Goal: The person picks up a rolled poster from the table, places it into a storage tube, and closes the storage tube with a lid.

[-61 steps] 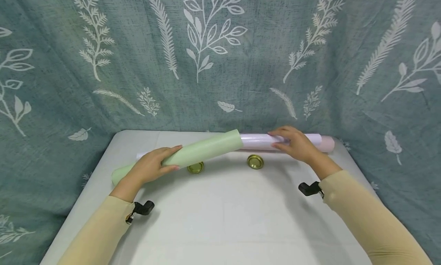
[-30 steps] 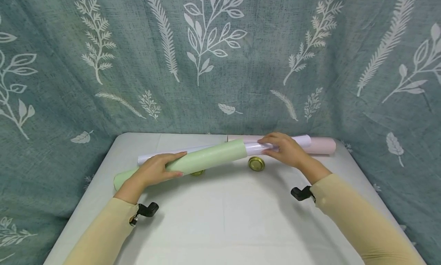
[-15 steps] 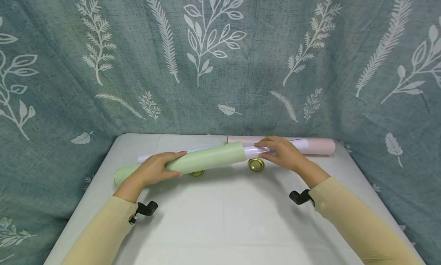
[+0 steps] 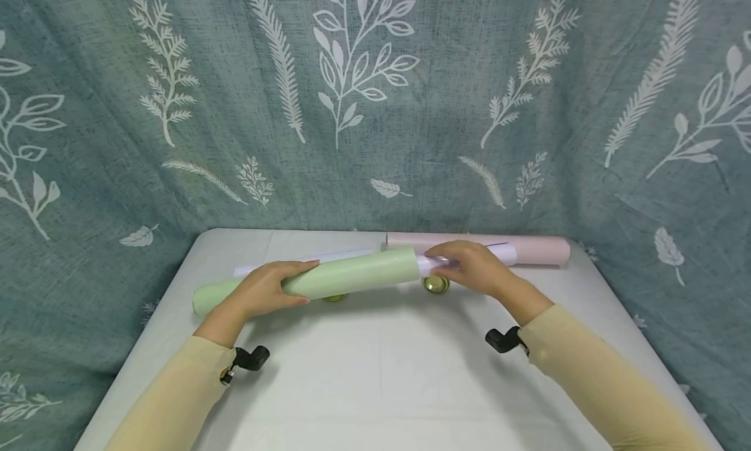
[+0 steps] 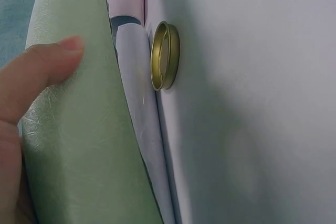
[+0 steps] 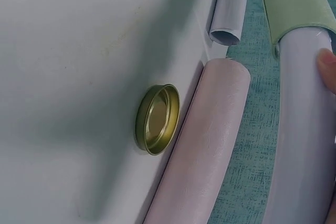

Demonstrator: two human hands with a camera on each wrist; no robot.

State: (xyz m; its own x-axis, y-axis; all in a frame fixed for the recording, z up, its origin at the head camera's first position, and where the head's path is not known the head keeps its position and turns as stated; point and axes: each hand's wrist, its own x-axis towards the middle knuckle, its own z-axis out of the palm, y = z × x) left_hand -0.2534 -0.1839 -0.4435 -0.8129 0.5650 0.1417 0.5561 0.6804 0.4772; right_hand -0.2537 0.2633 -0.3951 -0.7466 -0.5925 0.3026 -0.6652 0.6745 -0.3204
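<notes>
My left hand grips a pale green roll around its middle, its right end raised. In the left wrist view the thumb lies along the green roll's textured surface. Out of that right end sticks a glossy pale lavender roll, which my right hand holds between thumb and fingers just beside the green rim. The right wrist view shows the lavender roll seated inside the green roll's opening, with my right thumb on its side.
A pink roll lies along the table's back right edge. Another pale lavender roll lies at back left, partly behind the green one. Two gold lids sit on the white table: one below my right hand, the other partly covered.
My right hand has moved left with the lavender roll, and less of it now shows outside the green roll. The pink roll behind is more exposed. The green roll has tilted down slightly.
</notes>
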